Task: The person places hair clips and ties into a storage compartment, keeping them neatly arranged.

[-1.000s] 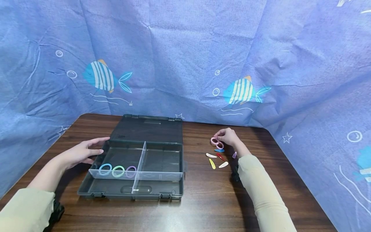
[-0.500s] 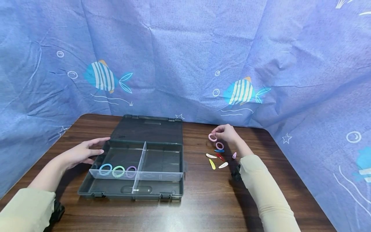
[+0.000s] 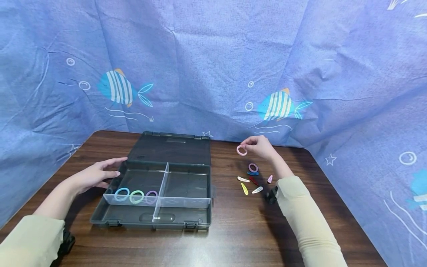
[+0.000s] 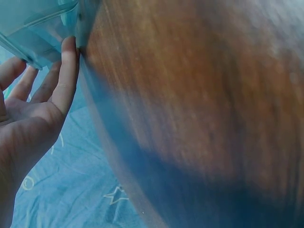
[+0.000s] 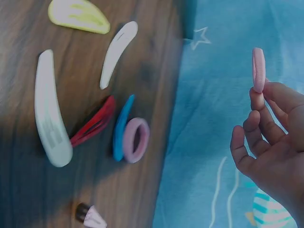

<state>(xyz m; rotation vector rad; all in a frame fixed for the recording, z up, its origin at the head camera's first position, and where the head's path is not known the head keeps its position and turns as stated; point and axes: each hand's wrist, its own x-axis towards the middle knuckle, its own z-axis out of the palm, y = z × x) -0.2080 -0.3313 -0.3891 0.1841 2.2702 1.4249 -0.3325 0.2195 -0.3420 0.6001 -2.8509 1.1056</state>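
In the head view my left hand (image 3: 90, 176) touches the left wall of a grey see-through divided box (image 3: 188, 183), fingers extended. The left wrist view shows those fingertips at the box's side. My right hand (image 3: 261, 147) holds a pink hair tie (image 5: 255, 71) in the air, pinched between thumb and finger, above the table's back right. Below it a mauve-pink hair tie (image 5: 127, 140) lies against a blue snap hair clip (image 5: 121, 130). Beside them lie a red clip (image 5: 96, 121), white clips (image 5: 52, 111), a yellow clip (image 5: 78, 18) and a pinkish-purple clip (image 3: 270, 179).
The box lid (image 3: 173, 150) is folded back towards the curtain (image 3: 213, 66). Clear dividers (image 3: 163, 181) split the box. A blue hair tie (image 3: 116, 194), a green one (image 3: 131, 197) and a purple one (image 3: 156, 195) lie in its back left compartment. The wooden table (image 3: 233, 237) extends around it.
My right hand has lifted the pink hair tie up and slightly left, away from the mauve-pink one, which stays on the table. The left hand remains at the box.
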